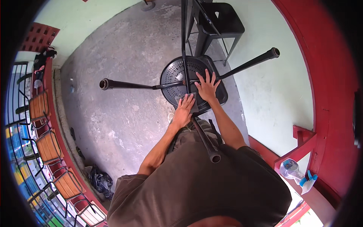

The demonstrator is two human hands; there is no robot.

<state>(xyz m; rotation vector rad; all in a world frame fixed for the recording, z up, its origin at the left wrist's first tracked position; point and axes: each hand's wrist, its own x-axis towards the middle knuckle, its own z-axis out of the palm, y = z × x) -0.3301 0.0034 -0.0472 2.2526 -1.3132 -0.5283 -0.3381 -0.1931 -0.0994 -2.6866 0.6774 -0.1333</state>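
An upside-down black metal stool with a round perforated seat (174,68) lies in front of me, its legs spread outward and one leg (206,140) pointing back at my body. Below it shows the squarish black seat (223,92) of another piece of furniture. My left hand (183,110) holds a grey cloth (194,103) against the near rim of the round seat, fingers extended over it. On the seat's underside, beside the crossing of the leg bars, my right hand (207,87) rests with its fingers spread. A small white patch (179,76) shows on the perforated surface.
Another black metal stool (223,19) stands beyond, against the pale wall (276,90). Clear spray bottles with a blue trigger (309,181) sit on the red ledge at right. Wooden-seat chairs (49,145) line the left. A black plastic bag (100,181) lies on the concrete floor (113,49).
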